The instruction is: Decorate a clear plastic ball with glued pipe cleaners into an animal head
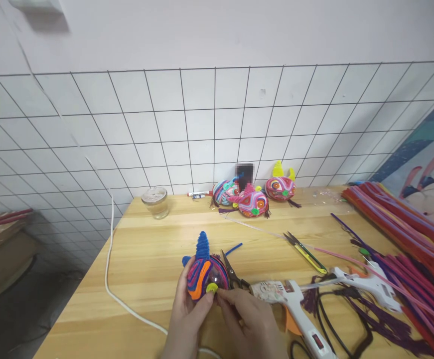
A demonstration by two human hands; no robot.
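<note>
Ball [192, 280] low on the table [142, 259], near its front edge, in the person's hands. Left hand [187, 316] grasping it, palm round the left side, thumb up by the disc [212, 287]. Right hand [250, 319] bunched, fingertips at the disc's right edge; whether they grip it or only press, can't tell from where I stand. Ball is round, fuzzy strips wound in curves, blue, purple, one thick orange; a bare shiny patch shows through. Disc is flat, yellow-green. Blue horn [202, 245] up top, ribbed, fuzzy, tapered.

Scissors [232, 275], dark metal, just right of the ball, partly behind the right hand. Next over, glue gun [298, 304]: white plastic, orange trigger, red switch, printing on barrel too small to read. Second gun [383, 286] beyond, also white. Dark purple tassels [386, 319], stringy, among black cord [325, 314]. Snips [306, 254], yellow and dark, lying open-tipped mid-table. Stems [399, 219] heaped far right, fuzzy, red, pink, purple.

Back of table: three striped fuzzy balls clustered, a pink one [253, 203], a blue one [223, 193], one with yellow horns [281, 189]. Marker [200, 193], white, red end, lettering illegible. Glass cup [156, 204] left, pale amber. White cable [108, 264] along the left, tiled wall [198, 119] behind, cartoon poster [433, 174] right
</note>
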